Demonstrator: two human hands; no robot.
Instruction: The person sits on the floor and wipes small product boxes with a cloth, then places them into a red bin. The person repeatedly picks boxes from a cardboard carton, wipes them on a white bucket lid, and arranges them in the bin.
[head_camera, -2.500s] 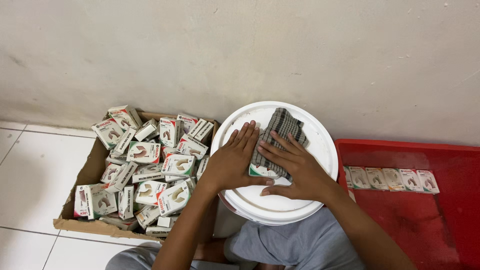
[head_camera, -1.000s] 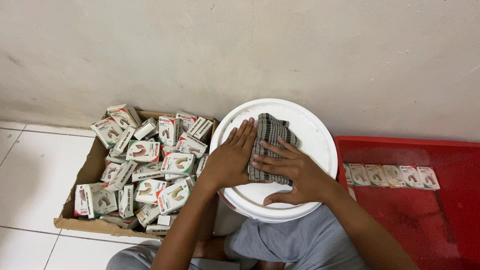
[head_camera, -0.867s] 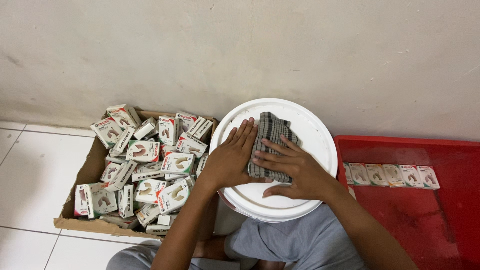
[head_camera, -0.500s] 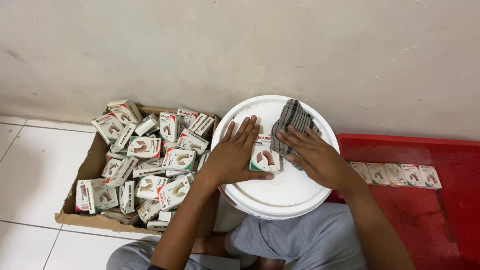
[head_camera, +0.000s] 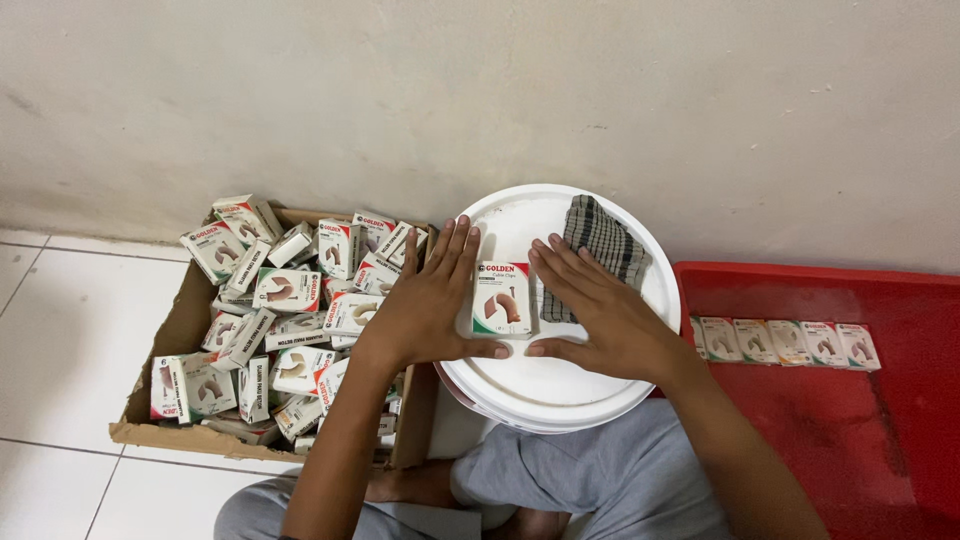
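On the white bucket lid, your left hand and right hand, both flat and open, now flank one small box, touching its sides; earlier they pressed the checked cloth, since shifted to the lid's far right. Left of the lid: one cardboard carton heaped with boxes, too many to count. Right of it: one red tray bearing five boxes.
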